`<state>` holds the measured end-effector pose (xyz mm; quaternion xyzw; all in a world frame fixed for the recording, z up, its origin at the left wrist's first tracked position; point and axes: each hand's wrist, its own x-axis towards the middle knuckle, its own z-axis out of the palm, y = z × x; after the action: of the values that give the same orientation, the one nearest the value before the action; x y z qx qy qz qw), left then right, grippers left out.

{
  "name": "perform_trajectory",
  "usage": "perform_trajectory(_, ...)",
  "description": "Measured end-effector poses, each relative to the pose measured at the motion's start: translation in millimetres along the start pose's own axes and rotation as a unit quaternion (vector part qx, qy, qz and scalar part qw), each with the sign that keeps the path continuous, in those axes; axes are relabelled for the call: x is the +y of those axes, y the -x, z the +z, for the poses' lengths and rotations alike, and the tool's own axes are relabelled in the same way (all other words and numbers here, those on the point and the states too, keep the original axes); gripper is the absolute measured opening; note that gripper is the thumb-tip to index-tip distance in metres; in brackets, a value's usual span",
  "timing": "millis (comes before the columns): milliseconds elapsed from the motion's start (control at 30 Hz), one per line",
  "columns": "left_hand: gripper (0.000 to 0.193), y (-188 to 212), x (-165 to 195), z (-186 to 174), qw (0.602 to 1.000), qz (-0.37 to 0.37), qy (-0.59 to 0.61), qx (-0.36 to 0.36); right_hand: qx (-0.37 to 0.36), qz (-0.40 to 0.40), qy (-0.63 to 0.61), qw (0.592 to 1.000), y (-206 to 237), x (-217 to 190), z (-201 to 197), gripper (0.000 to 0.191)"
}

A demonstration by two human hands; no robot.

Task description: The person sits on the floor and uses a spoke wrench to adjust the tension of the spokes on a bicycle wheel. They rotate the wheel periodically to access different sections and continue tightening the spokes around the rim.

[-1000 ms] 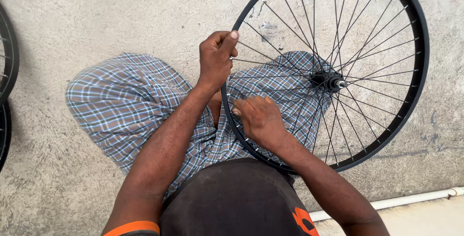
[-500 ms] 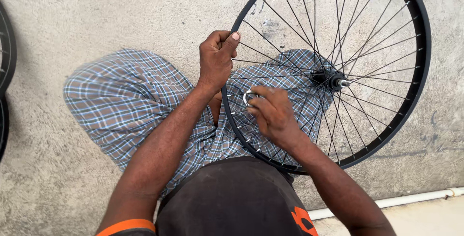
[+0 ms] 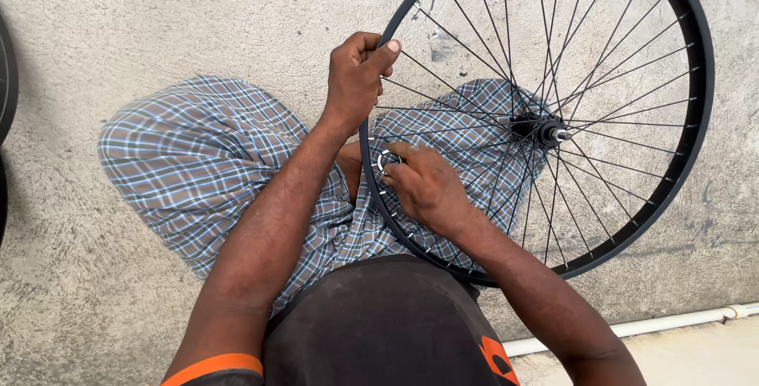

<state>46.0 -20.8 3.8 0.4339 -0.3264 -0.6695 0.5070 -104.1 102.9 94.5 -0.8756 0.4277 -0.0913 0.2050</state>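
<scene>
Left hand grips the black bicycle wheel rim, which rests across the person's lap. Right hand pinches a small round metal tool against the rim's inner edge.

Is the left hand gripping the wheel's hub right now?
No, the left hand is closed on the black rim of the wheel, apart from the hub at the middle of the spokes.

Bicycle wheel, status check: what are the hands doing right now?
Left hand gripping the black rim at its top edge. Right hand pressing a small round metal tool against the rim's inner side, among the spokes. Nothing in the way.
</scene>
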Motion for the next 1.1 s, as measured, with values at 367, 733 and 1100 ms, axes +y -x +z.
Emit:
perform_trajectory(367, 0.028, 9, -4, 4, 0.999, 0.045, 0.006, 0.016, -0.002, -0.085, 0.134, 0.987, 3, -5, -5, 0.02)
perform_trajectory(733, 0.027, 10, -6, 4, 0.997, 0.046, -0.061, 0.024, -0.031, -0.001, 0.045, 0.999, 2, 0, 4, 0.018)
perform_trajectory(1100, 0.024, 13, -10, 5, 0.994, 0.053, -0.092, 0.036, -0.243, 0.297, -0.017, 0.923, -25, -12, -9, 0.027)
